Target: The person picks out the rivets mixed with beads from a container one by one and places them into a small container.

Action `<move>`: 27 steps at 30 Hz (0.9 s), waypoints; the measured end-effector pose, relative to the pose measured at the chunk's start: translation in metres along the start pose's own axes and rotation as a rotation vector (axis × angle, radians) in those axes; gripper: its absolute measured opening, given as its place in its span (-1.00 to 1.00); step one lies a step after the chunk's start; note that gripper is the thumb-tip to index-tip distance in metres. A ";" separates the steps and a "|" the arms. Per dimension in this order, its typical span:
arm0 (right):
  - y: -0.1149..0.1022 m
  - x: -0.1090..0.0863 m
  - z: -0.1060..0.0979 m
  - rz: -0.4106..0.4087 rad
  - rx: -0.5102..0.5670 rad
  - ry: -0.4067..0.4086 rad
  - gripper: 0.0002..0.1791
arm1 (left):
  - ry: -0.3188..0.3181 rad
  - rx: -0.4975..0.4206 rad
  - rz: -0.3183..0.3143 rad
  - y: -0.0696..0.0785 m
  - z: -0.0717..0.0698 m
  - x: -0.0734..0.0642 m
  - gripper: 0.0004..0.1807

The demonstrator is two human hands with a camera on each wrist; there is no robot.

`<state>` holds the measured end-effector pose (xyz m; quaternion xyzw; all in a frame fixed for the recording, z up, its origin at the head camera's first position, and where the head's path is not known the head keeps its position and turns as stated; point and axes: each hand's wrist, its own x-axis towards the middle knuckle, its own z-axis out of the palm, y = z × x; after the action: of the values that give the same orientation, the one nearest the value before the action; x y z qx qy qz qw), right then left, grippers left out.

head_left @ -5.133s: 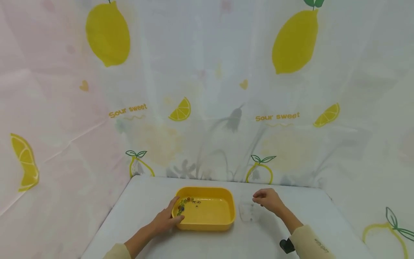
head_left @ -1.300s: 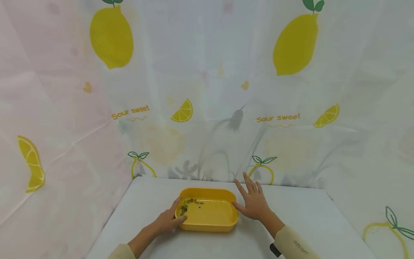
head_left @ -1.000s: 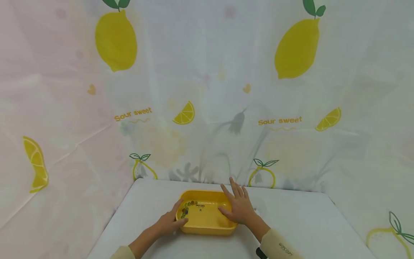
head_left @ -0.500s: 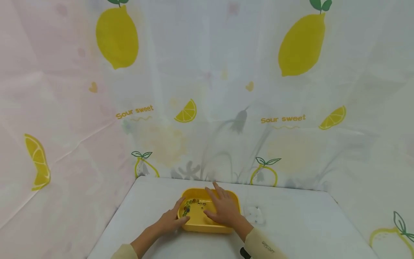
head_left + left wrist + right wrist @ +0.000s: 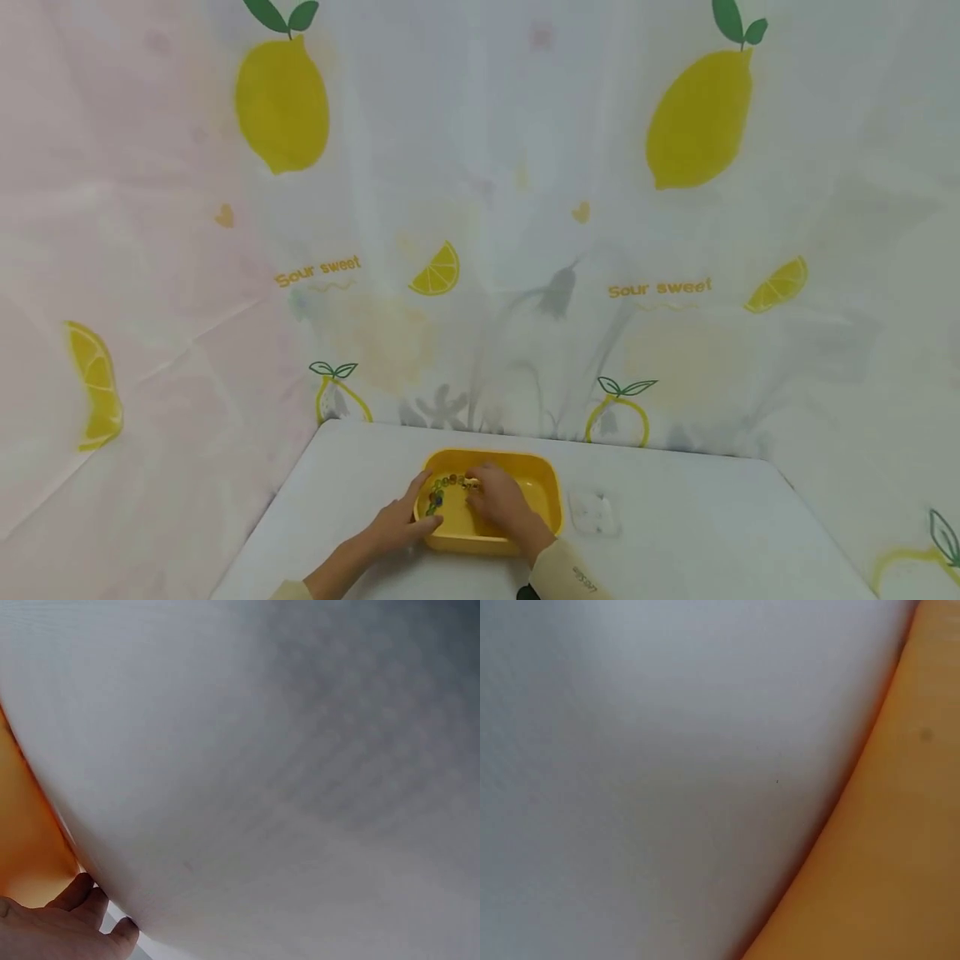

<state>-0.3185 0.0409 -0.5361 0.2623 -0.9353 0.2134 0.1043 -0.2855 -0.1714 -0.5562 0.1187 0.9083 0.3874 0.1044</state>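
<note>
A yellow tray (image 5: 491, 546) stands on the white table in the head view, with several coloured glass marbles (image 5: 437, 492) along its left end. Small silvery beads (image 5: 470, 485) lie beside them. My left hand (image 5: 401, 525) holds the tray's left end, fingers along the outer side and thumb over the near corner. In the left wrist view, its fingertips (image 5: 90, 889) lie at the tray's edge. My right hand (image 5: 498, 500) reaches down inside the tray, thumb and fingers bent and apart around the silvery beads. The right wrist view shows only table and tray wall (image 5: 885, 847).
Right of the tray lies a clear plastic dish (image 5: 594, 512) with tiny bits in it, too small to make out. White tabletop (image 5: 697, 525) extends to the right. A lemon-printed curtain (image 5: 510, 333) hangs behind the table.
My right hand came from above the clear dish, spread its fingers over the tray, then moved left and down to the silvery beads, its fingers bending. My left hand stays on the tray.
</note>
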 end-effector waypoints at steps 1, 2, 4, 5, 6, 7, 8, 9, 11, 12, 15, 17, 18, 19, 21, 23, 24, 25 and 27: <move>0.002 -0.001 0.002 -0.008 -0.010 0.002 -0.72 | -0.008 0.001 0.001 0.000 0.002 -0.001 -0.07; 0.003 -0.003 0.004 -0.013 -0.022 0.002 -0.73 | -0.017 -0.002 -0.004 0.001 0.004 -0.002 -0.07; 0.007 -0.005 0.007 -0.017 -0.047 -0.004 -0.76 | -0.026 -0.004 -0.020 0.002 0.007 -0.002 -0.06; 0.008 -0.006 0.008 -0.012 -0.051 -0.007 -0.77 | -0.031 -0.004 -0.028 0.003 0.009 -0.003 -0.06; 0.009 -0.007 0.010 -0.001 -0.056 -0.012 -0.78 | -0.034 -0.004 -0.035 0.004 0.010 -0.003 -0.07; 0.010 -0.007 0.010 0.009 -0.052 -0.010 -0.80 | -0.036 -0.007 -0.042 0.005 0.010 -0.003 -0.07; 0.010 -0.008 0.011 0.025 -0.043 -0.011 -0.82 | -0.034 -0.007 -0.038 0.005 0.011 -0.003 -0.07; 0.010 -0.008 0.012 0.040 -0.032 -0.011 -0.84 | -0.034 -0.009 -0.033 0.005 0.011 -0.004 -0.08; 0.009 -0.007 0.013 0.058 -0.008 -0.013 -0.88 | -0.030 -0.007 -0.027 0.005 0.010 -0.005 -0.09; 0.009 -0.006 0.014 0.064 -0.002 -0.015 -0.90 | -0.029 -0.003 -0.026 0.004 0.009 -0.005 -0.09; 0.009 -0.003 0.015 0.085 0.026 -0.024 -0.93 | -0.027 0.011 -0.019 0.003 0.006 -0.005 -0.09; 0.009 -0.001 0.016 0.116 0.050 -0.016 -0.94 | -0.023 0.016 -0.007 0.003 0.003 -0.004 -0.09; 0.009 0.000 0.015 0.135 0.065 -0.013 -0.95 | -0.020 0.015 0.003 0.003 0.002 -0.004 -0.09; 0.009 0.001 0.014 0.149 0.082 -0.005 -0.95 | -0.015 0.014 0.010 0.003 0.001 -0.003 -0.09; 0.010 0.004 0.012 0.165 0.102 0.010 -0.95 | -0.005 0.013 0.016 0.003 -0.001 -0.002 -0.09; 0.009 0.006 0.010 0.167 0.118 0.020 -0.94 | 0.006 0.013 0.011 0.003 -0.001 0.000 -0.09; 0.009 0.007 0.009 0.163 0.122 0.021 -0.95 | 0.011 0.016 0.004 0.002 -0.002 0.001 -0.09; 0.009 0.008 0.008 0.161 0.128 0.022 -0.95 | 0.014 0.018 -0.005 0.002 -0.002 0.001 -0.09; 0.010 0.009 0.007 0.169 0.158 0.017 -0.94 | 0.017 0.016 -0.019 0.002 -0.002 0.003 -0.08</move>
<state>-0.3317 0.0412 -0.5434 0.1882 -0.9335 0.2966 0.0729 -0.2882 -0.1707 -0.5535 0.1076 0.9133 0.3801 0.0993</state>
